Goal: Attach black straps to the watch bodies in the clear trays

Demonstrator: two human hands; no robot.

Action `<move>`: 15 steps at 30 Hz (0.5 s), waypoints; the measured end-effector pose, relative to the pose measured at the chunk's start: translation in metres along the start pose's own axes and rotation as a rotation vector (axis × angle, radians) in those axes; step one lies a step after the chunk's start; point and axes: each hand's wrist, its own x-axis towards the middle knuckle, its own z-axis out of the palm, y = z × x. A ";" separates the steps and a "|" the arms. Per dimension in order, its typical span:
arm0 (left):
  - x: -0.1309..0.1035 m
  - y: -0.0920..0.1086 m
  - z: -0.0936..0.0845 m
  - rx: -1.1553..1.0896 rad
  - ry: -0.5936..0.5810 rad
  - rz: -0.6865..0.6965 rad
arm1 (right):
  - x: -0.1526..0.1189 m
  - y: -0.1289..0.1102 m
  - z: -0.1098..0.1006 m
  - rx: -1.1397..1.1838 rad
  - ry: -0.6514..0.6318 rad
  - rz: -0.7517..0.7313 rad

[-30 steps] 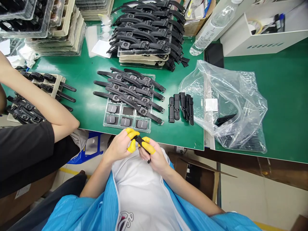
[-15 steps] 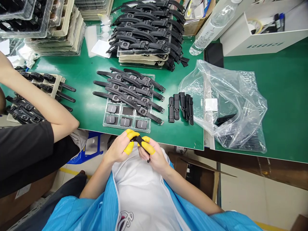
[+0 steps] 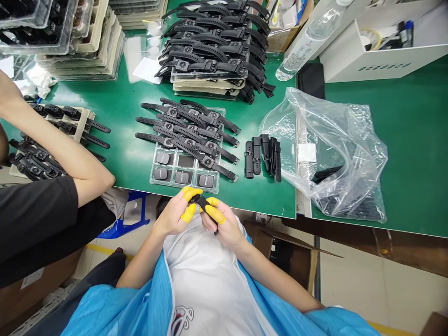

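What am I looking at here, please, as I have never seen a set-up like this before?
There is no robot: a camera worn on a person's head looks forward and down at that person's own bare hands. Yellow covers sit on some fingers. The right hand holds a black strap piece; the left hand is at its upper end. On the green table lie a clear tray with black watches across it, some loose straps and a clear plastic bag. The bare arm at far left belongs to someone else.
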 end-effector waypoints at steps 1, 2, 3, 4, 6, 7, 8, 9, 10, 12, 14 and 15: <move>-0.001 -0.001 0.002 -0.008 0.021 -0.030 | 0.001 0.000 -0.001 -0.006 -0.005 0.007; -0.002 -0.003 0.003 -0.018 0.052 -0.059 | 0.002 -0.001 -0.001 -0.014 -0.013 0.017; -0.003 -0.005 0.004 -0.026 0.089 -0.080 | 0.002 -0.002 -0.002 -0.025 -0.022 0.028; -0.004 -0.007 0.005 -0.027 0.128 -0.088 | 0.003 -0.003 -0.003 -0.035 -0.030 0.037; -0.005 -0.011 0.005 -0.002 0.209 -0.056 | 0.004 -0.005 -0.006 -0.047 -0.042 0.047; -0.005 -0.012 0.004 0.018 0.243 -0.024 | 0.005 -0.007 -0.007 -0.046 -0.050 0.051; -0.004 -0.013 0.003 0.032 0.271 0.006 | 0.006 -0.009 -0.007 -0.041 -0.063 0.056; -0.003 -0.013 0.002 0.034 0.296 0.031 | 0.007 -0.010 -0.008 -0.032 -0.079 0.059; -0.001 -0.012 0.001 0.025 0.317 0.044 | 0.008 -0.011 -0.008 -0.022 -0.098 0.065; 0.001 -0.010 0.002 -0.017 0.337 0.039 | 0.009 -0.013 -0.007 -0.003 -0.133 0.086; 0.002 -0.007 0.005 -0.104 0.337 0.003 | 0.010 -0.013 -0.005 0.033 -0.159 0.118; 0.002 -0.005 0.008 -0.175 0.339 -0.024 | 0.010 -0.012 -0.004 0.059 -0.173 0.144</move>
